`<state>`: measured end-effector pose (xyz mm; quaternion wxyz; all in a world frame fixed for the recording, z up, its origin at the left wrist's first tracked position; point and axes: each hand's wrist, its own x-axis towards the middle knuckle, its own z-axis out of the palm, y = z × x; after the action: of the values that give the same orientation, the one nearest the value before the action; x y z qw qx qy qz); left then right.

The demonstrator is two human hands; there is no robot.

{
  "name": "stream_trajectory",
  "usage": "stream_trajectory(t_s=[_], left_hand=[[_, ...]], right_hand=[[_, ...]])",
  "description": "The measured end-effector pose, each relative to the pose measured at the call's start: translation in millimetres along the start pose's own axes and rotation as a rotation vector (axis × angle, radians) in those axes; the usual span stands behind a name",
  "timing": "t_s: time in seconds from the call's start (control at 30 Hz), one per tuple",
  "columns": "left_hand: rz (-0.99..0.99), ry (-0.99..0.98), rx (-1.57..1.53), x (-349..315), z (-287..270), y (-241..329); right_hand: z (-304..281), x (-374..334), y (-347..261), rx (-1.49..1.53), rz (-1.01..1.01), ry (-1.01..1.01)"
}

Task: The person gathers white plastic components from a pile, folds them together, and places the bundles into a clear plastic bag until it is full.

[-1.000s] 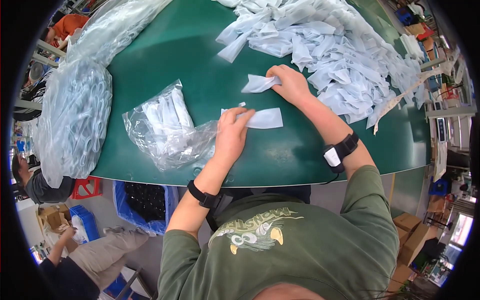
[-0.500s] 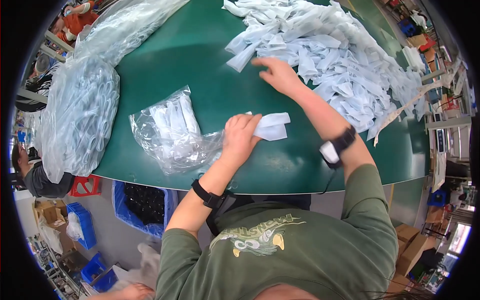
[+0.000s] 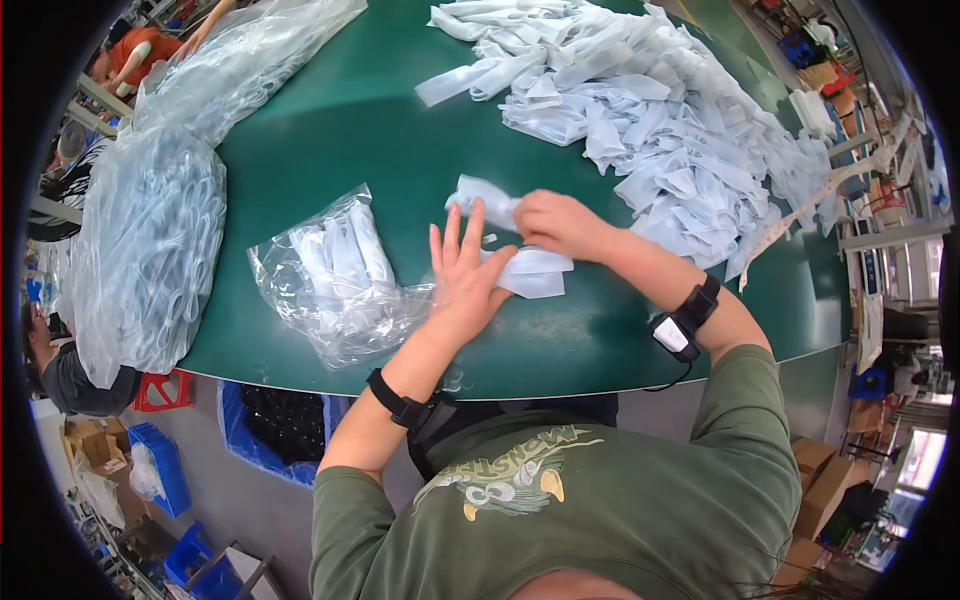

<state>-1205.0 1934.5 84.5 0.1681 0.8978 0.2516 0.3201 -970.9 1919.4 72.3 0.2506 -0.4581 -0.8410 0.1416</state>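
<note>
**Left hand [image 3: 465,280] spread, right hand [image 3: 560,225] pinching**

My left hand: palm down, fingers fanned wide, thumb out over the left end of the flat strips [image 3: 540,283]. Fingertips overlap the crumpled strip [image 3: 482,197] in view; can't tell if they touch it. My right hand: fingers curled in, slightly blurred, gripping the crumpled strip by its right end, just above the flat strips.

Left to right: clear plastic bag [image 3: 285,285], slack and wrinkled, pale folded bundles [image 3: 350,245] inside, lying left of my left hand. Crumpled strip: pale blue, creased, mid-table. White scrap [image 3: 489,239] between my hands. Flat strips: pale blue, smooth, overlapping, on the green tabletop [image 3: 640,320]. Farther right, a heap of loose pale-blue strips [image 3: 690,150], tangled.
</note>
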Motion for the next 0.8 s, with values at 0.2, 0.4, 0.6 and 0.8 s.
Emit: stream_trajectory(t_s=[0.2, 0.4, 0.6, 0.8], left_hand=[[0.05, -0.283, -0.086, -4.1, 0.3, -18.7], [0.012, -0.261, -0.181, -2.2, 8.8, -14.3], [-0.032, -0.209, -0.119, -3.4, 5.5, -10.3], [0.014, -0.172, -0.028, 1.6, 0.3, -16.7]], right_hand=[[-34.0, 5.8, -15.0, 0.312, 0.014, -0.164], [-41.7, 39.7, 67.5, -0.49, 0.572, 0.232], [-11.1, 21.9, 34.0, -0.479, 0.544, 0.216], [-7.9, 6.2, -10.3, -0.148, 0.408, -0.086]])
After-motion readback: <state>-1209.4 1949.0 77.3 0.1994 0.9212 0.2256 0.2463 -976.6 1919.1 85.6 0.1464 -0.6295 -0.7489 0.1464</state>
